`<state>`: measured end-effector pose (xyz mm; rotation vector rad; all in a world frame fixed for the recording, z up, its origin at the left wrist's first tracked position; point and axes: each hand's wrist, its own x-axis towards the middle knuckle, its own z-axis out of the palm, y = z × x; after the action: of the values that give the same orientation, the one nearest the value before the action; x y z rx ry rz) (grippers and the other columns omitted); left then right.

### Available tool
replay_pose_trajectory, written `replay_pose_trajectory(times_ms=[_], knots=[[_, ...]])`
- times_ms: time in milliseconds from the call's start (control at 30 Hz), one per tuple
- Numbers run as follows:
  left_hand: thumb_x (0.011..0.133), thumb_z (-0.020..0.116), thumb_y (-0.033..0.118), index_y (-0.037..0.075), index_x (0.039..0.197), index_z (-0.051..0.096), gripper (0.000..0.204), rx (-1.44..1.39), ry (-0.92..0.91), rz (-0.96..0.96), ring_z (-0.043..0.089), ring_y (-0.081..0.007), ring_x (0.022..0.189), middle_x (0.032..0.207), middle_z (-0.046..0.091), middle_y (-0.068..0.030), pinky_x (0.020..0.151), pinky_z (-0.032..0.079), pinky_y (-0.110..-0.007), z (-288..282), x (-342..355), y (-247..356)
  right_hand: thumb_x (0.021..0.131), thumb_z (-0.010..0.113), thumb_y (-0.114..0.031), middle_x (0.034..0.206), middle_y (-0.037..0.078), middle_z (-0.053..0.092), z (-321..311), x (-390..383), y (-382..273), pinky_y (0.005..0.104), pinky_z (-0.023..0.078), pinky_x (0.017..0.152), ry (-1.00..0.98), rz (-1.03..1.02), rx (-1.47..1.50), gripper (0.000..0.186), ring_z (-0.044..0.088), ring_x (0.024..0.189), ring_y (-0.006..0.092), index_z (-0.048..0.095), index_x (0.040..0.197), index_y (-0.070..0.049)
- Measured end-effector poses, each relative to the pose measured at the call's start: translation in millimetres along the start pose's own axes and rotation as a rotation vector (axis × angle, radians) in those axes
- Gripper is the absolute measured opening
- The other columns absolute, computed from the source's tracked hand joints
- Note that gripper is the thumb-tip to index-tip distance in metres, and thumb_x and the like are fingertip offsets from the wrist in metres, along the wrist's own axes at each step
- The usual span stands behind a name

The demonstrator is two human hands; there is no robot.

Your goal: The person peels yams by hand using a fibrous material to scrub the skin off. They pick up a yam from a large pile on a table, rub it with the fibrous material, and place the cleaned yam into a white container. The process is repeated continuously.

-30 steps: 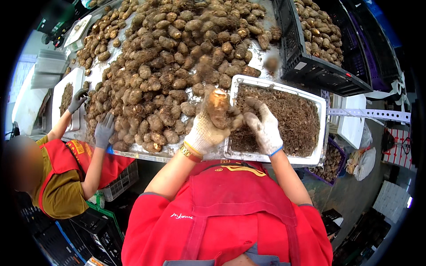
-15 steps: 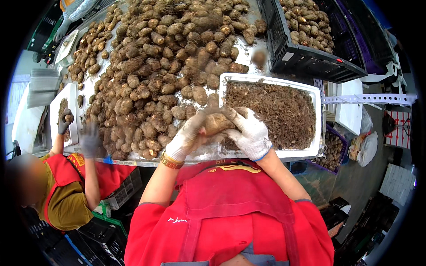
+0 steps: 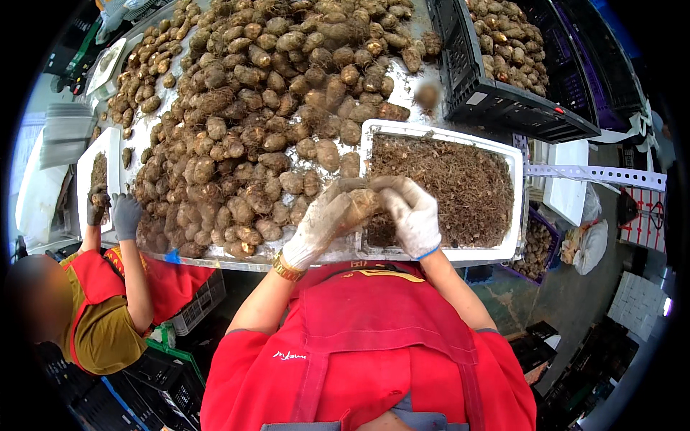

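Writing first: yellow lettering (image 3: 394, 274) at the top of the red apron (image 3: 388, 316), white script (image 3: 289, 355) on the shirt, small white label (image 3: 476, 98) on the black crate (image 3: 517, 115), too small to make out from here.

Counts: 1 taro corm (image 3: 363, 206) in work, up at the person's front, over the left wall of the near white tray (image 3: 445, 253) as I see it. Left hand (image 3: 323, 223), soiled white glove, fingers wrapped round the corm. Right hand (image 3: 415, 217), matching glove with blue cuff line, fingers bent and close together at the corm's right end; can't tell if they pinch it. 1 gold band (image 3: 289, 267) on the left wrist.

2 white trays with brown root scraps (image 3: 449, 187): the near one, plus a second tray (image 3: 115, 154) by a co-worker, whose two gray-gloved hands (image 3: 128, 217) sit at it. Corm pile (image 3: 237, 136): too many to count. More corms in the black crate and in 1 purple crate (image 3: 555, 248) low at right.

Edges: near tray sits up to the table's front edge (image 3: 237, 264), blue tape (image 3: 172, 256) on that edge at left. Pale tabletop shows between pile and black crate, with 1 blurred brown lump (image 3: 427, 95) there. Perforated strip (image 3: 596, 172) sticks out right of the tray.
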<state>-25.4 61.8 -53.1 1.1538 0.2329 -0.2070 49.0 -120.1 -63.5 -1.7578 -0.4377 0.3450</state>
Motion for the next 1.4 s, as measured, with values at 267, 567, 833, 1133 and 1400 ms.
replay_pose_trajectory(times_ms=[267, 567, 833, 1133, 1400], knots=[[0.096, 0.053, 0.028, 0.002, 0.130, 0.045, 0.044, -0.238, 0.074, -0.178, 0.055, -0.0134, 0.107, 0.123, 0.055, -0.0096, 0.085, 0.051, -0.030, 13.9, 0.5, 22.7, 0.090, 0.061, -0.038, 0.110, 0.013, 0.063, -6.1, 2.8, -28.7, 0.0297, 0.051, 0.086, 0.050, 0.041, 0.031, 0.046, 0.063, 0.098, 0.0221, 0.062, 0.112, 0.003], [0.076, 0.058, -0.004, 0.003, 0.127, 0.052, 0.051, 0.364, 0.068, 0.166, 0.052, -0.0248, 0.115, 0.129, 0.050, -0.0130, 0.095, 0.045, -0.033, 11.2, -2.7, 3.2, 0.083, 0.064, -0.012, 0.113, 0.015, 0.063, -1.3, 5.7, -40.4, 0.0319, 0.050, 0.088, -0.083, 0.098, -0.082, 0.032, 0.063, 0.100, 0.0262, 0.065, 0.114, -0.005], [0.093, 0.052, 0.020, 0.001, 0.128, 0.048, 0.040, -0.162, 0.169, -0.176, 0.055, -0.0131, 0.102, 0.117, 0.056, -0.0071, 0.086, 0.047, -0.027, 21.1, -2.3, 3.7, 0.079, 0.065, -0.015, 0.106, 0.015, 0.064, -4.2, 4.0, -47.9, 0.0339, 0.051, 0.084, -0.128, 0.127, -0.252, 0.039, 0.064, 0.094, 0.0278, 0.062, 0.117, -0.005], [0.089, 0.049, 0.010, 0.002, 0.130, 0.048, 0.041, 0.141, 0.080, 0.081, 0.053, -0.0147, 0.107, 0.121, 0.054, -0.0079, 0.086, 0.047, -0.026, 16.6, -10.0, -7.8, 0.080, 0.060, -0.010, 0.106, 0.016, 0.064, -3.6, 0.5, -39.6, 0.0341, 0.051, 0.085, -0.137, 0.116, -0.204, 0.037, 0.063, 0.095, 0.0286, 0.062, 0.117, -0.005], [0.083, 0.048, 0.000, 0.002, 0.128, 0.051, 0.045, -0.120, 0.100, -0.050, 0.051, -0.0170, 0.113, 0.127, 0.052, -0.0088, 0.094, 0.043, -0.029, 21.1, -15.4, 2.7, 0.080, 0.066, -0.010, 0.105, 0.013, 0.066, -8.5, -3.3, -45.7, 0.0304, 0.050, 0.086, -0.194, 0.150, -0.219, 0.041, 0.063, 0.095, 0.0169, 0.059, 0.120, 0.000]])
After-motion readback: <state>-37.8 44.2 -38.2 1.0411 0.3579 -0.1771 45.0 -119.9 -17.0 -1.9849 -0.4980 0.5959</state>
